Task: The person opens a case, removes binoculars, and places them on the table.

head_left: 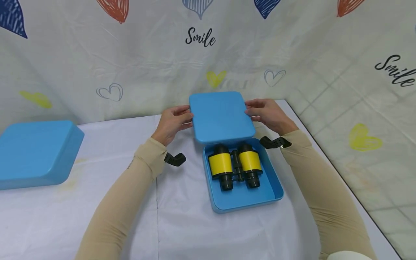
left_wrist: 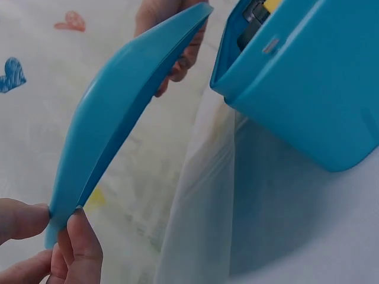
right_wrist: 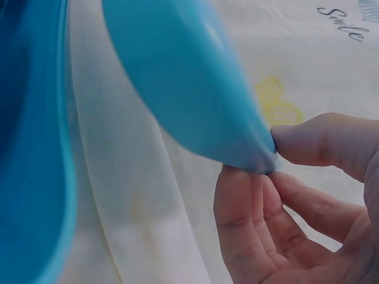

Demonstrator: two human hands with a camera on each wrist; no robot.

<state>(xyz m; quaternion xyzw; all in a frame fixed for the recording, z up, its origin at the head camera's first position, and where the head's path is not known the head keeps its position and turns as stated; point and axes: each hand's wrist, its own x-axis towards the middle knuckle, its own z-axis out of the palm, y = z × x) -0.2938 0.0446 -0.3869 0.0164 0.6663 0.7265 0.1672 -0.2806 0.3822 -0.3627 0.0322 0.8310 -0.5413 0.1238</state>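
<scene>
A blue lid (head_left: 221, 117) is held up behind an open blue box (head_left: 240, 202), overlapping its far rim in the head view. My left hand (head_left: 173, 123) pinches the lid's left edge between thumb and fingers, while my right hand (head_left: 268, 113) pinches its right edge. Inside the box lie binoculars (head_left: 221, 164) with black barrels and yellow bands. From the left wrist, the lid (left_wrist: 112, 112) shows edge-on and apart from the box (left_wrist: 314, 89). Thumb and fingertips (right_wrist: 241, 189) of the right hand meet at the lid's corner in the right wrist view.
A second blue box (head_left: 35, 153), closed, stands at the left on the white-covered table (head_left: 130, 224). A patterned cloth (head_left: 156, 72) with hearts and "Smile" lettering hangs behind the table and along its right side. Black straps (head_left: 175, 159) circle both wrists.
</scene>
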